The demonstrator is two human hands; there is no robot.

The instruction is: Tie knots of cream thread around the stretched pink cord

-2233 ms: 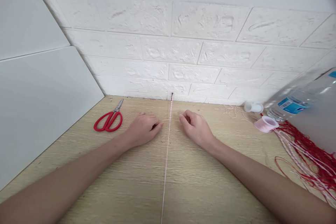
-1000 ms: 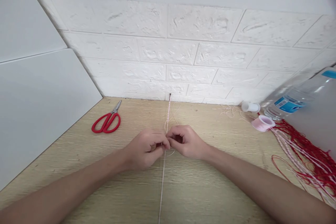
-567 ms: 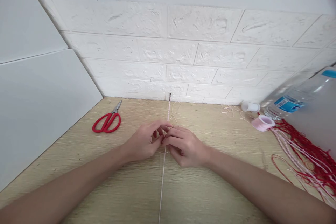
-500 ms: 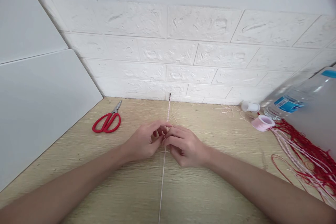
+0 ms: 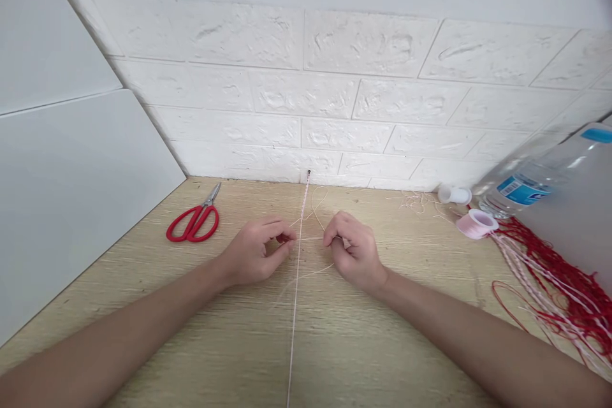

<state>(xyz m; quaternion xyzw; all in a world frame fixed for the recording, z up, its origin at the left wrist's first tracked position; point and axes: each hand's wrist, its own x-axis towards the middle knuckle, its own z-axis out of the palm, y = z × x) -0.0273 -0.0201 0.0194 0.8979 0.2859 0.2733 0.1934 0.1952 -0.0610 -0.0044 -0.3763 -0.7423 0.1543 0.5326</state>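
A thin pink cord (image 5: 292,325) runs straight down the wooden table (image 5: 363,344) from a pin (image 5: 309,173) at the foot of the wall; its upper part is braided. My left hand (image 5: 253,250) sits just left of the cord, fingers pinched on a fine pale thread. My right hand (image 5: 352,248) sits just right of it, pinched on the other end. The thread crosses the cord between the two hands, with loose loops above and below.
Red scissors (image 5: 193,222) lie at the back left near a white panel (image 5: 71,172). At the right are a pink thread spool (image 5: 475,223), a small white cap (image 5: 454,194), a lying water bottle (image 5: 545,182) and a heap of red and pink cords (image 5: 564,293).
My hands, joined at the cord half a second ago, have drawn apart sideways, stretching the fine thread across the cord. Earlier they came together from resting positions further back.
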